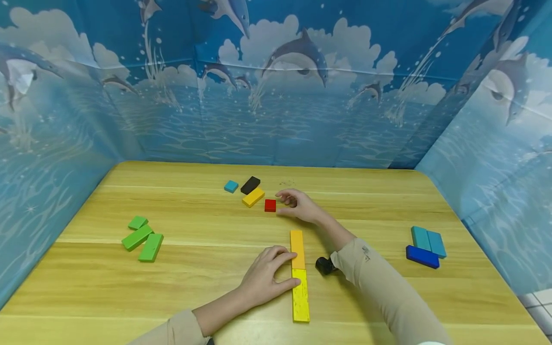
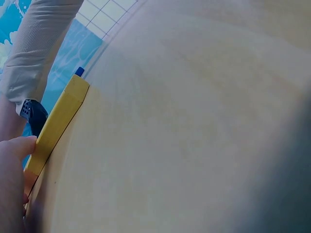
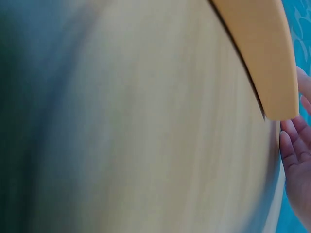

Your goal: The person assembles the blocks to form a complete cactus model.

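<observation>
My left hand lies beside a row of blocks, a fingertip on the orange block and the thumb on the yellow length below it. These two lie end to end, pointing away from me. In the left wrist view the thumb meets the edge of the yellow block. Farther out, my right hand hovers with spread fingers and thumb just right of a small red block, gripping nothing. Its fingers also show at the edge of the right wrist view, past the orange block.
Near the red block lie a yellow-orange block, a black block and a small blue one. Green blocks are at the left. Two teal blocks and a dark blue block lie right. Dolphin-printed cloth surrounds the table.
</observation>
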Motion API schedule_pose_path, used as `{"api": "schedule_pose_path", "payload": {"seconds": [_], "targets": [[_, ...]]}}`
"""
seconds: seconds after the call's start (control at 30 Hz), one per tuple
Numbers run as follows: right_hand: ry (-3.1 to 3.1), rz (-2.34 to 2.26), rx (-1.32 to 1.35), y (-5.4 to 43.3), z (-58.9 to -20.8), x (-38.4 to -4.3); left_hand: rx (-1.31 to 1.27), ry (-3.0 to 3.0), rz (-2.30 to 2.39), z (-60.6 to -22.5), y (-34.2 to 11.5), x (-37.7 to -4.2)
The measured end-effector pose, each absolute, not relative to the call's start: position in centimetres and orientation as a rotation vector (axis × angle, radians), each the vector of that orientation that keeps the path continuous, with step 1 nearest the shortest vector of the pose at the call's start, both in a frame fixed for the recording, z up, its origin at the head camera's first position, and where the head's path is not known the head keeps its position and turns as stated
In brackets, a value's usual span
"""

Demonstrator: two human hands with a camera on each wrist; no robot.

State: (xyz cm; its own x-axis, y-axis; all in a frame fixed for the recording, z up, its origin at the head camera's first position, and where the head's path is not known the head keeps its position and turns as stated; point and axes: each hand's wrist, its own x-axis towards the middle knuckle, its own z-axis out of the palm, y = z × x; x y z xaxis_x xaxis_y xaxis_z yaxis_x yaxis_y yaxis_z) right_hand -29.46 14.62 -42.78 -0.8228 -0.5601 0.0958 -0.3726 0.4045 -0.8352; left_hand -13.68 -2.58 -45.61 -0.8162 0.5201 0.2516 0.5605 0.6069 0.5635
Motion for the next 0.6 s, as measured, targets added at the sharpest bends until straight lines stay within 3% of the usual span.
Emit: {"api": "schedule_pose_path", "payload": {"seconds": [0.6], "targets": [[2.564,-1.335,-0.779,13.5,-43.3,-29.6,-0.929,-2.759,-1.003,-45.1,-2.6,-13.7]]}}
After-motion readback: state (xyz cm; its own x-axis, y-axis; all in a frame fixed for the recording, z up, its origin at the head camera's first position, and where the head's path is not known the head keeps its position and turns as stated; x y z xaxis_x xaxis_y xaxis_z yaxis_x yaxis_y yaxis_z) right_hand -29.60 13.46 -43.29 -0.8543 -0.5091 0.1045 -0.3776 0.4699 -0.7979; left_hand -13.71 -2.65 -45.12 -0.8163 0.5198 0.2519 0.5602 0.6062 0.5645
